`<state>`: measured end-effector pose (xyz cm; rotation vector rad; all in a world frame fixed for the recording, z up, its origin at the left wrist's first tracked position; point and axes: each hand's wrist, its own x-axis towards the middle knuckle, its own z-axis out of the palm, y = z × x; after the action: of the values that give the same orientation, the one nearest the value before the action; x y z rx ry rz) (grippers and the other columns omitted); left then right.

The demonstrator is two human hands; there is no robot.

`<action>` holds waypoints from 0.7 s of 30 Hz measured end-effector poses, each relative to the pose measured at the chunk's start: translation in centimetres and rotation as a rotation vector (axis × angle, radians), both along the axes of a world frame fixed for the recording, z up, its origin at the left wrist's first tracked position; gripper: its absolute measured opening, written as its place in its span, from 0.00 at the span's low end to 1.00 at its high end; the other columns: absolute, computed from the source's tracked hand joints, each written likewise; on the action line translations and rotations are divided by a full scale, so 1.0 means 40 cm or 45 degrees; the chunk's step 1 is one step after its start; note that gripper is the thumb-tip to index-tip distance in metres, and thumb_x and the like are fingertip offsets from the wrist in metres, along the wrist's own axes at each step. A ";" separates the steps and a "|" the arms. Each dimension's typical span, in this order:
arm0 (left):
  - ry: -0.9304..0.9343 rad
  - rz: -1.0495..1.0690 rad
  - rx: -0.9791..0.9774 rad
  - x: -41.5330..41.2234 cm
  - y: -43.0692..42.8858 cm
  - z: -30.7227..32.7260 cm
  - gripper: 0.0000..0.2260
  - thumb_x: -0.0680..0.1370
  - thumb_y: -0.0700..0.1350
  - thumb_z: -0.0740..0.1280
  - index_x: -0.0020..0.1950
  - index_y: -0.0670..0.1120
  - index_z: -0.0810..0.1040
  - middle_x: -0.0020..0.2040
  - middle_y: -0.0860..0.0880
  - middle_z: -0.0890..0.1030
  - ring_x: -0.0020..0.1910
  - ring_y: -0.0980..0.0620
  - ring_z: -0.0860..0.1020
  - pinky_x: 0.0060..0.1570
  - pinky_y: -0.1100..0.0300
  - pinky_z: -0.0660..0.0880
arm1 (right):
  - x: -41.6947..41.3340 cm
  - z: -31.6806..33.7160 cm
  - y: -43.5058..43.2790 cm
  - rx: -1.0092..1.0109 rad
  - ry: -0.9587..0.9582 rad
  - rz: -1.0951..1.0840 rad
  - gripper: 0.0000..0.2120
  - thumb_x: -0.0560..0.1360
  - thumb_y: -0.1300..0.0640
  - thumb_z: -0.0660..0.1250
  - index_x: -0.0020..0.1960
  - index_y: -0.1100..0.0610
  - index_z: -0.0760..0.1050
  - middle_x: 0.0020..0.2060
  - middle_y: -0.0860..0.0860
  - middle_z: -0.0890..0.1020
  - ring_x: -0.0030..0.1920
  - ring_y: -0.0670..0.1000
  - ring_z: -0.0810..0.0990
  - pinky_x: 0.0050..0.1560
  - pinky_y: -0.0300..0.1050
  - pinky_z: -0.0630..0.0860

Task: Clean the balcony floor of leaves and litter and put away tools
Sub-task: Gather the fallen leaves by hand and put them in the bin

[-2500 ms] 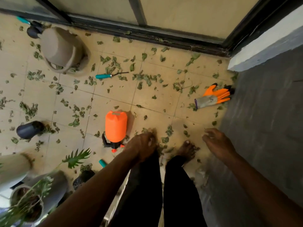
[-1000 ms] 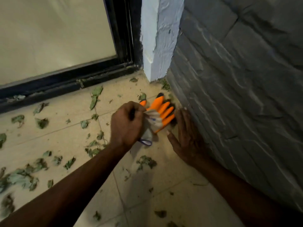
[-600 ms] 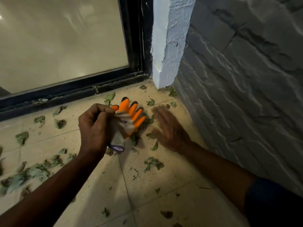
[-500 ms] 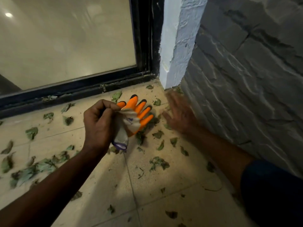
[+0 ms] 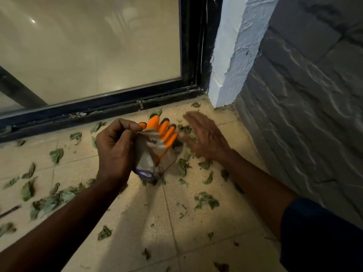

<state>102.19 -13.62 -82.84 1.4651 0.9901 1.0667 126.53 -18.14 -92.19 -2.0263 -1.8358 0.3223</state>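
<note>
The gloves that lay on the floor by the stone wall are now lifted clear of it. They are bunched in the left hand, whose fingers are clenched round the cuffs, with the orange tips pointing toward the far glass door. That looks like one tool gathered — leaves still litter the tiles. The right hand is blurred, flat and released, just right of the gloves.

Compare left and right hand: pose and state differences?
Bare left hand has a curled grip on the orange-and-grey knit work glove; bare right hand holds nothing. Left hand is fisted; right hand is flat, fingers straight, beside the glove. Left hand looks sharp; right hand is blurred. Both are over the beige tiled floor strewn with green leaves.
</note>
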 end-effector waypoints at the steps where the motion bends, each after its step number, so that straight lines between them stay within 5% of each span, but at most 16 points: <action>1: -0.001 0.014 0.000 -0.009 0.004 -0.003 0.15 0.81 0.30 0.58 0.45 0.45 0.80 0.43 0.53 0.81 0.44 0.57 0.79 0.45 0.61 0.80 | 0.008 0.000 0.033 -0.056 -0.036 -0.085 0.37 0.82 0.32 0.50 0.83 0.53 0.55 0.83 0.55 0.56 0.82 0.55 0.53 0.81 0.58 0.53; 5: 0.004 0.068 -0.011 -0.050 0.006 -0.013 0.15 0.80 0.32 0.58 0.45 0.46 0.80 0.43 0.52 0.82 0.46 0.54 0.79 0.48 0.57 0.80 | 0.048 -0.014 0.117 -0.308 -0.147 -0.183 0.43 0.81 0.29 0.46 0.85 0.57 0.42 0.84 0.57 0.43 0.83 0.55 0.40 0.82 0.57 0.41; 10: -0.038 0.137 -0.021 -0.065 0.018 -0.005 0.15 0.81 0.30 0.59 0.46 0.46 0.80 0.43 0.55 0.82 0.44 0.59 0.79 0.45 0.63 0.79 | -0.045 -0.019 0.083 -0.361 -0.175 0.086 0.44 0.81 0.31 0.53 0.85 0.56 0.41 0.84 0.54 0.39 0.83 0.53 0.37 0.82 0.59 0.41; 13: -0.153 0.187 -0.041 -0.044 0.036 0.015 0.16 0.80 0.29 0.58 0.46 0.47 0.80 0.44 0.54 0.81 0.44 0.60 0.79 0.46 0.64 0.78 | -0.166 0.007 -0.026 -0.224 0.092 0.326 0.40 0.81 0.36 0.60 0.84 0.53 0.49 0.83 0.52 0.51 0.83 0.53 0.48 0.82 0.59 0.48; 16: -0.277 0.225 -0.070 0.017 0.044 0.023 0.14 0.78 0.31 0.60 0.46 0.48 0.80 0.43 0.57 0.82 0.45 0.60 0.79 0.45 0.61 0.78 | -0.207 0.023 -0.133 -0.068 0.113 0.437 0.35 0.80 0.38 0.64 0.81 0.53 0.59 0.80 0.54 0.63 0.79 0.56 0.60 0.80 0.56 0.57; 21: -0.366 0.143 -0.199 0.160 0.017 0.012 0.11 0.80 0.30 0.61 0.50 0.43 0.79 0.49 0.45 0.82 0.48 0.50 0.80 0.45 0.57 0.80 | -0.074 -0.004 -0.242 0.143 -0.041 -0.033 0.34 0.80 0.37 0.58 0.80 0.55 0.63 0.79 0.57 0.65 0.81 0.59 0.59 0.79 0.62 0.58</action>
<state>108.59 -12.94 -82.34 1.1048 0.9340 1.2139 123.56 -27.83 -92.37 -1.9885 -1.8027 0.1763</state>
